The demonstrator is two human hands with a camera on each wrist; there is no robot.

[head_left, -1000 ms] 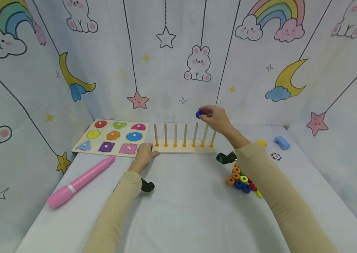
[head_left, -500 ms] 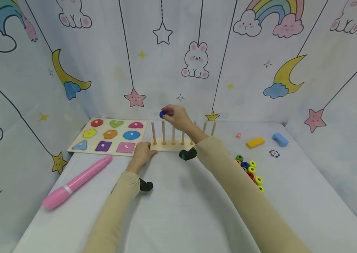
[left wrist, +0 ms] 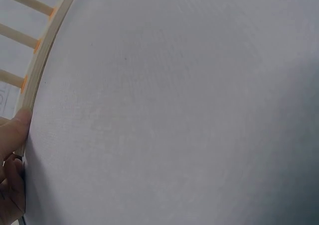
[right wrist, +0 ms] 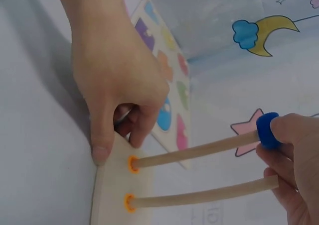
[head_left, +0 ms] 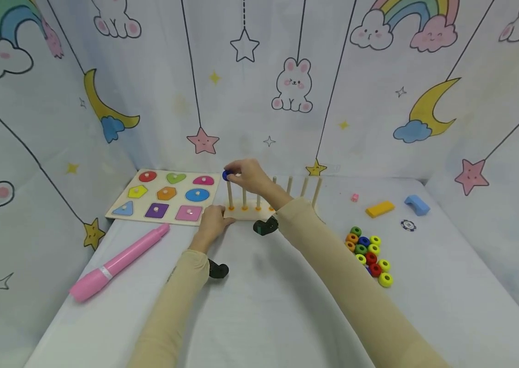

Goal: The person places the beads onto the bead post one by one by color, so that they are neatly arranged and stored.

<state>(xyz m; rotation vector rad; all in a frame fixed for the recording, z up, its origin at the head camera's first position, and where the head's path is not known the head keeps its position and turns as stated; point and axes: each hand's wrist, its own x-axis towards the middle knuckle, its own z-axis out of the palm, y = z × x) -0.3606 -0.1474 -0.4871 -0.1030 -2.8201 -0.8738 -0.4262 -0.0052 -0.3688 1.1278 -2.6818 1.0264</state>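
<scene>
My right hand (head_left: 251, 176) pinches a blue ring bead (right wrist: 267, 130) between thumb and fingers. The bead sits at the top end of the leftmost peg (right wrist: 199, 151) of a wooden peg board (head_left: 245, 213). Low on the board, my left hand (head_left: 212, 223) grips the left end of its base. Its thumb (left wrist: 15, 130) lies along the front edge, with the other fingers curled behind. My right hand and forearm hide part of the peg row in the head view. Several loose ring beads (head_left: 371, 258) in green, orange, yellow, red and blue lie to the right.
A shape puzzle board (head_left: 163, 197) lies left of the peg board, with a pink stick-like toy (head_left: 121, 260) in front. At the right are a yellow block (head_left: 380, 209), a blue arch block (head_left: 417, 205), a round chip (head_left: 408, 225) and a small pink piece (head_left: 355, 197).
My right hand has carried the blue bead leftward above the peg row, then lowered it to the tip of the leftmost peg. The left hand keeps its grip on the base.
</scene>
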